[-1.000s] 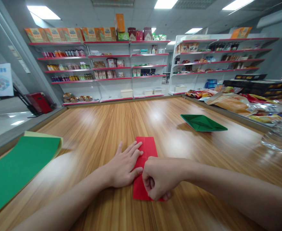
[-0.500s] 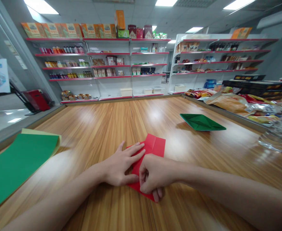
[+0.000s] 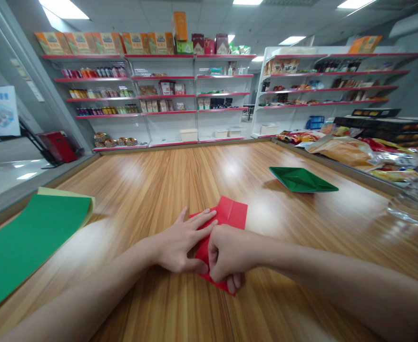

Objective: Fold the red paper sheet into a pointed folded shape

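A folded sheet of red paper [image 3: 234,209] lies on the wooden table in front of me, with creases across its upper part. My left hand [image 3: 183,242] rests flat on its left side, fingers spread. Curled tightly, my right hand [image 3: 232,254] is on the paper's lower right part, thumb and bent fingertips at the red edge. Both hands cover much of the sheet's middle. A folded green paper piece [image 3: 303,180], shaped like a shallow dish, sits farther off to the right.
Green paper sheets [image 3: 34,237], with a pale yellow one beneath, lie at the left. Clear plastic containers [image 3: 413,202] stand at the right edge beside packaged snacks [image 3: 351,152]. A raised rim [image 3: 159,148] borders the table, with stocked shelves behind.
The view has shifted slightly. Both hands stay on the red paper in nearly the same pose, with the right fist still pressed near its lower right edge.
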